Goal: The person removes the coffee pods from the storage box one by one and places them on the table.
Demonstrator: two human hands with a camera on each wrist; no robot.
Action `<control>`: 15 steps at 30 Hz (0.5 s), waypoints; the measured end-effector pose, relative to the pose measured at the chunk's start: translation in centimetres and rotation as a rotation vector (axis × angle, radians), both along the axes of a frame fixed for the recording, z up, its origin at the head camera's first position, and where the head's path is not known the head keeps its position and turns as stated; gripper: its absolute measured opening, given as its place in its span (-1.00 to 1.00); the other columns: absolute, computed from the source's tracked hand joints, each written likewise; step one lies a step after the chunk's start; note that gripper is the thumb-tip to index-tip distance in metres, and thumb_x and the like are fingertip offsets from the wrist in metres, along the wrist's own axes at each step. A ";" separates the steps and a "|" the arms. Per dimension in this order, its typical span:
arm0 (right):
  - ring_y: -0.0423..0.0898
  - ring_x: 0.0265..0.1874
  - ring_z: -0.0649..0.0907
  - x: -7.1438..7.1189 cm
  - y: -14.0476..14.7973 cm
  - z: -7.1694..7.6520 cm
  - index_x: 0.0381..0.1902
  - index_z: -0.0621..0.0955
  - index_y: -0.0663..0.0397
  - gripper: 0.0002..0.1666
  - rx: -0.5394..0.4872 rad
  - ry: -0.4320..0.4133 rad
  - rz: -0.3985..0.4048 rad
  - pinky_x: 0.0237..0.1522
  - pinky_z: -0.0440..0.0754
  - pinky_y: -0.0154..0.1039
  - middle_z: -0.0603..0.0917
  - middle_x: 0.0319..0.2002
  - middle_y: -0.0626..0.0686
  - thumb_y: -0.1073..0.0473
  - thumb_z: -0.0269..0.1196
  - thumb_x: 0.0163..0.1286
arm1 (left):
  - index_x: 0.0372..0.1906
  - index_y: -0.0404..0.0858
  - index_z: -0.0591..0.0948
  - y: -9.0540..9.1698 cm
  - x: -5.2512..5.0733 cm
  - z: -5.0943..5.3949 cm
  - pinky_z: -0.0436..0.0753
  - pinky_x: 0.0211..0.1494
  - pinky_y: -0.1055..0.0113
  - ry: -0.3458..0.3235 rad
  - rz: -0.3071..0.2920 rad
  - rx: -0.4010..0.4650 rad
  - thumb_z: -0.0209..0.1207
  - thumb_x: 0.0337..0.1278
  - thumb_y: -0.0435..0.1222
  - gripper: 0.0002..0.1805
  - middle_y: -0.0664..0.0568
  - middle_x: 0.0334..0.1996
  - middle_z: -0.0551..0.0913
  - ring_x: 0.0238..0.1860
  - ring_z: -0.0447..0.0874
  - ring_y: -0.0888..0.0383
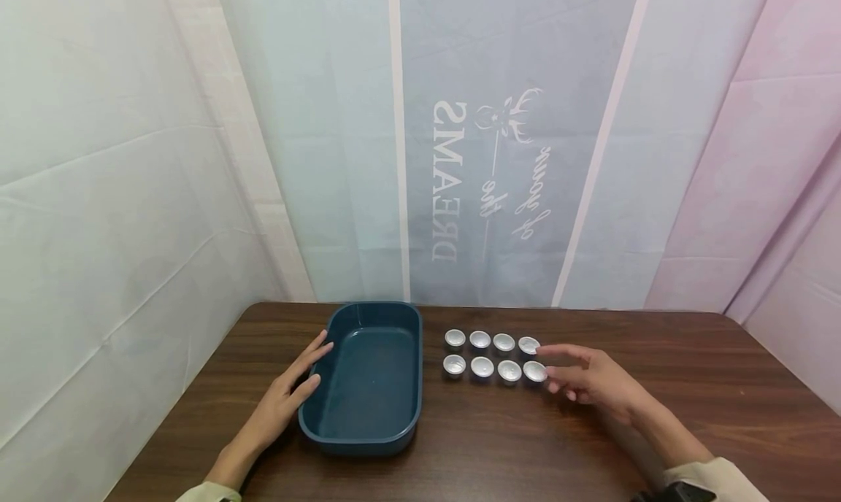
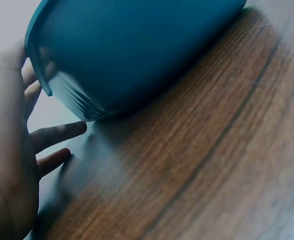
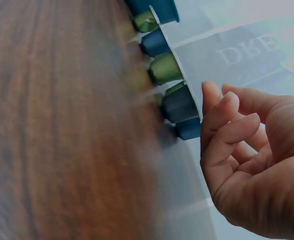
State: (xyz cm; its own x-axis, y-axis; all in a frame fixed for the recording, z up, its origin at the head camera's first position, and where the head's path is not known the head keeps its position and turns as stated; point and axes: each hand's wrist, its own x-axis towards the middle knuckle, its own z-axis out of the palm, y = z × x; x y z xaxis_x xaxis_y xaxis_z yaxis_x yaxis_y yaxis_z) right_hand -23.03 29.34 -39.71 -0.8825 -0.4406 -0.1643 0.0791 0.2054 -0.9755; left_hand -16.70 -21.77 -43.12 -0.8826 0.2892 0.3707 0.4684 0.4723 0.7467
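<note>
Several coffee capsules [image 1: 482, 367] sit in two rows on the table, silver foil lids facing up. Seen from the side in the right wrist view, their bodies are green [image 3: 165, 69] and blue [image 3: 155, 42]. My right hand [image 1: 594, 381] is at the right end of the rows, fingertips beside the last capsules, loosely bent and holding nothing visible. Left of the rows stands a deep dark-teal plastic basin [image 1: 371, 385], its inside bare. Against its left side rests my left hand [image 1: 279, 407], fingers extended at the rim; the left wrist view shows lower fingers [image 2: 61, 134] outside its wall.
The brown wood-grain table [image 1: 512, 443] runs beneath everything. Behind it hangs a cloth backdrop [image 1: 348, 159] with mirrored lettering, and pale cloth closes off both sides. A dark band [image 1: 683, 493] circles the right wrist.
</note>
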 end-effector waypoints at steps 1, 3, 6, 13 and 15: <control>-0.20 -0.59 0.49 0.0 0.1 0.2 0.31 0.37 0.27 -0.36 0.017 0.001 0.005 -0.58 0.43 -0.39 0.66 -0.44 0.16 0.16 0.26 0.35 | 0.46 -0.14 0.23 0.0 0.0 0.0 0.12 0.35 0.21 0.001 0.003 0.003 -0.10 0.44 -0.38 -0.47 0.05 0.50 -0.01 0.47 -0.07 0.12; -0.19 -0.61 0.47 0.1 0.3 0.4 0.30 0.39 0.25 -0.38 0.053 0.006 0.016 -0.59 0.42 -0.38 0.65 -0.48 0.16 0.13 0.25 0.35 | 0.46 -0.15 0.22 -0.1 -0.1 -0.1 0.11 0.34 0.30 0.005 0.003 0.008 -0.10 0.43 -0.39 -0.46 0.04 0.50 -0.02 0.47 -0.07 0.12; -0.19 -0.63 0.44 0.2 0.5 0.6 0.27 0.44 0.19 -0.41 0.099 0.016 0.024 -0.63 0.39 -0.39 0.64 -0.50 0.15 0.10 0.26 0.35 | 0.46 -0.15 0.22 -0.2 0.0 -0.2 0.06 0.28 0.54 0.010 0.002 0.025 -0.09 0.42 -0.42 -0.45 0.01 0.50 -0.01 0.47 -0.05 0.15; -0.13 -0.61 0.54 0.5 0.5 1.3 0.23 0.49 0.18 -0.46 0.180 0.182 0.018 -0.63 0.48 -0.30 0.65 -0.44 0.23 0.08 0.24 0.36 | 0.46 -0.15 0.21 -0.7 0.3 -0.1 0.14 0.25 0.58 0.059 0.031 0.018 -0.08 0.40 -0.44 -0.43 -0.01 0.49 0.02 0.43 0.07 0.21; -0.07 -0.56 0.59 0.9 0.6 2.2 0.21 0.52 0.08 -0.50 0.244 0.301 -0.021 -0.58 0.55 -0.22 0.67 -0.38 0.20 0.03 0.24 0.37 | 0.46 -0.10 0.21 -1.0 0.5 0.5 0.14 0.27 0.53 0.084 0.068 -0.014 -0.05 0.39 -0.44 -0.41 0.04 0.49 0.03 0.43 0.07 0.19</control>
